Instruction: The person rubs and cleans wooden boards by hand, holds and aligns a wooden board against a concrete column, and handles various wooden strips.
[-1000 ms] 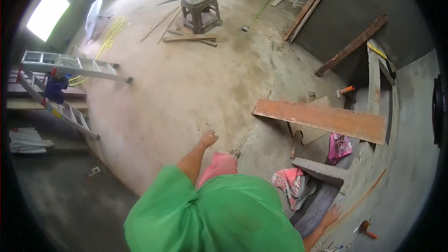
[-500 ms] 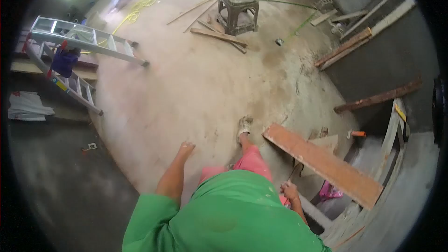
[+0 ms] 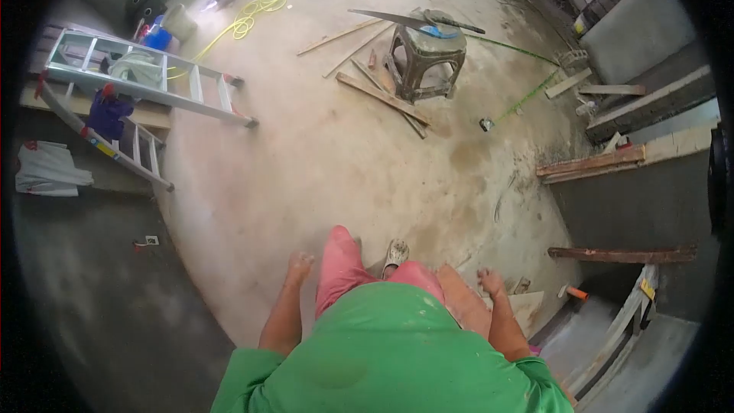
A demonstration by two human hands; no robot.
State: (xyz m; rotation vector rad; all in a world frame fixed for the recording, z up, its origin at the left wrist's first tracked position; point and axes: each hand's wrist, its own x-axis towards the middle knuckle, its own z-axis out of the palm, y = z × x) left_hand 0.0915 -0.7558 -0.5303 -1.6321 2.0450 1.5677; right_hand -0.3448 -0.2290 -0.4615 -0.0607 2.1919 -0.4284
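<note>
My left hand (image 3: 300,265) hangs beside my left thigh over the bare floor. Its fingers are loosely curled, and nothing shows in them. On the other side, my right hand (image 3: 491,283) is held out past my right thigh, fingers curled in, with nothing visible in them. Nearest to it is a reddish-brown board (image 3: 463,300), partly covered by my body and right arm; I cannot tell whether they touch. One muddy clog (image 3: 396,252) shows ahead of my legs.
A stool (image 3: 427,61) ahead carries a handsaw (image 3: 397,19). Wooden strips (image 3: 382,97) lie beside it. An aluminium ladder (image 3: 145,80) stands left, near a yellow hose (image 3: 248,14). At right are a tape measure (image 3: 486,125), timber beams (image 3: 623,255) and an orange-handled tool (image 3: 576,293).
I have stepped forward, so the stool and timber appear nearer. My right hand has swung forward from beside my hip. The reddish-brown board has slipped back toward my right side, mostly hidden.
</note>
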